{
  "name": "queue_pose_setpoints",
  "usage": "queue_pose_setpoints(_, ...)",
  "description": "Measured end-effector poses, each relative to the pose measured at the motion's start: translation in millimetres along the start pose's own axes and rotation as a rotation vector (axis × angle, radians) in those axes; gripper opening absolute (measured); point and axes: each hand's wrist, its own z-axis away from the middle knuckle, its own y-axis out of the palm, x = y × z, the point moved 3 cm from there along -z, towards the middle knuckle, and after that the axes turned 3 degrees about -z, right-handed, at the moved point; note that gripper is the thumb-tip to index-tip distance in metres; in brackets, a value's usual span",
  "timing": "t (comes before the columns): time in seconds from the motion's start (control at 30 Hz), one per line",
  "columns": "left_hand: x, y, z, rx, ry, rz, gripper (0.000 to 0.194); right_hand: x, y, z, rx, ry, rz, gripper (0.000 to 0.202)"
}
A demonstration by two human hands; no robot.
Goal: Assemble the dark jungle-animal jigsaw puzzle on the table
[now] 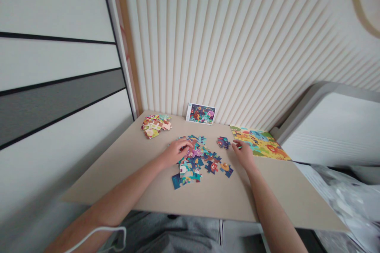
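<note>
My left hand (175, 152) rests at the left side of a heap of dark blue, teal and pink jigsaw pieces (195, 163). Its fingers are bent and apart, touching the heap; nothing shows gripped in them. To the right, my right hand (244, 154) is closed in a pinch, and a small greenish edge of a puzzle piece (240, 148) shows at its fingertips. Just left of that hand lies a small joined cluster of dark blue pieces (223, 142). A few loose pieces (227, 170) lie between the heap and my right forearm.
A picture card (201, 114) leans against the ribbed wall at the table's back. Another pile of pieces (156, 125), pink and green, sits at the back left. An assembled yellow animal puzzle (261, 142) lies at the right. Clear plastic wrapping (341, 193) lies beyond the table's right edge.
</note>
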Motion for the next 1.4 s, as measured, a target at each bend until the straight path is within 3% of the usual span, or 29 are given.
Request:
queue_pose_setpoints(0.07, 0, 0.1, 0, 0.005, 0.000, 0.001, 0.021, 10, 1, 4, 0.063, -0.102, 0.047, 0.043)
queue_pose_setpoints(0.27, -1, -0.8, 0, 0.014, 0.006, 0.002, 0.022, 43, 20, 28, 0.509, -0.362, 0.036, 0.040)
queue_pose_setpoints(0.37, -1, -1.1, 0, 0.018, 0.006, 0.001, 0.021, 47, 25, 34, 0.599, -0.375, 0.084, 0.052)
queue_pose_setpoints(0.8, 0, 2.1, 0, 0.043, -0.014, -0.009, 0.023, 27, 25, 31, 0.641, -0.150, -0.181, 0.042)
queue_pose_setpoints(0.97, 0, 0.8, 1, 0.027, -0.013, -0.003, 0.022, 34, 20, 23, 0.526, -0.133, -0.343, 0.046)
queue_pose_setpoints(1.13, 0, -0.1, 0, 0.015, -0.020, 0.011, 0.022, 43, 14, 23, 0.536, -0.074, -0.505, 0.055)
queue_pose_setpoints(1.3, 2, 7.5, 2, 0.062, -0.154, 0.194, 0.025, 52, 19, 28, 0.554, -0.069, -0.574, 0.059)
queue_pose_setpoints(1.4, 3, 20.1, 4, 0.101, -0.252, 0.383, 0.042, 62, 35, 37, 0.590, -0.084, -0.639, 0.058)
